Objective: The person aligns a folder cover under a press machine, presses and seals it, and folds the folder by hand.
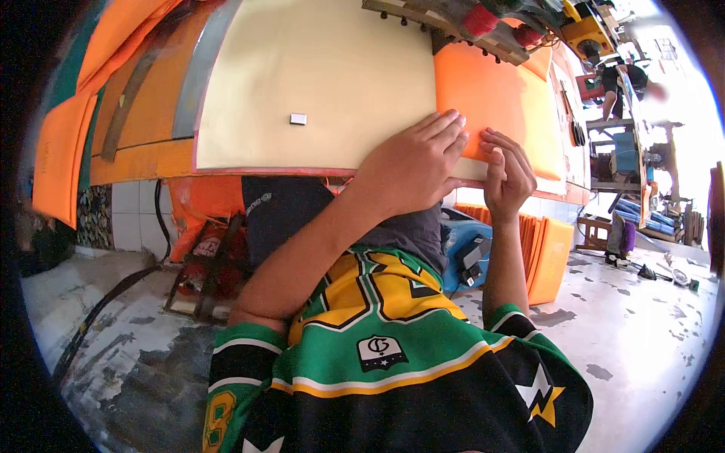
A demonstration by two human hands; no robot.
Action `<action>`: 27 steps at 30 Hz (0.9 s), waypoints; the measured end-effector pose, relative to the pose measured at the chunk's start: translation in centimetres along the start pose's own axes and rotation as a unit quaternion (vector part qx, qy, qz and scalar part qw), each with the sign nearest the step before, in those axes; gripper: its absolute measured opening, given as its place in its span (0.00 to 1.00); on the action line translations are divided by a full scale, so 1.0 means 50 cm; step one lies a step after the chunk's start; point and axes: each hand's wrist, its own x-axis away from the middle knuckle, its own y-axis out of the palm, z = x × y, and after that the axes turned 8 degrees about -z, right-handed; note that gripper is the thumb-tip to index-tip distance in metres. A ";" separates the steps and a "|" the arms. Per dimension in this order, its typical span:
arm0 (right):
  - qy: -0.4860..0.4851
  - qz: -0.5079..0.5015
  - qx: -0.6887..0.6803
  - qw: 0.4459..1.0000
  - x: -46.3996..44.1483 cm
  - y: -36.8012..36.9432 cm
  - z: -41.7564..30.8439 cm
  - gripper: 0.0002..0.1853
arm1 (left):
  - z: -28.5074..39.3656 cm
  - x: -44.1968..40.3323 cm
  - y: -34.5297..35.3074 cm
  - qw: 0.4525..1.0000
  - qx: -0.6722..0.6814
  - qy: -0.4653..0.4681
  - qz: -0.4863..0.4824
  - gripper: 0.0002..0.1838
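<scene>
Lying on the pale work surface (317,72) just beyond both hands, the orange sheet (491,94) occupies the right part of the table. We place its middle forward and to the right of the left hand (411,162), and almost straight ahead of the right hand (510,174). The long axis appears to run away from the body, though we cannot be sure, since the bar (453,30) with its row of pegs crosses in front of the far end. Neither hand is clearly nearer: the left reaches the sheet at its left border, the right at its near border. We note that the left hand lies palm down, its fingers side by side and nearly straight, holding nothing visible. The right hand is bent, its fingertips over the sheet and its thumb raised beside them; whether it pinches the edge, we cannot tell. Well apart to the left, we find a small white block (298,118). Below the table, to the right, orange pieces (547,257) stand stacked.
</scene>
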 end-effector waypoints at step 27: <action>0.003 0.014 -0.022 1.000 -0.011 -0.007 -0.011 0.06 | 0.006 -0.007 -0.028 0.999 -0.016 0.000 -0.039 0.39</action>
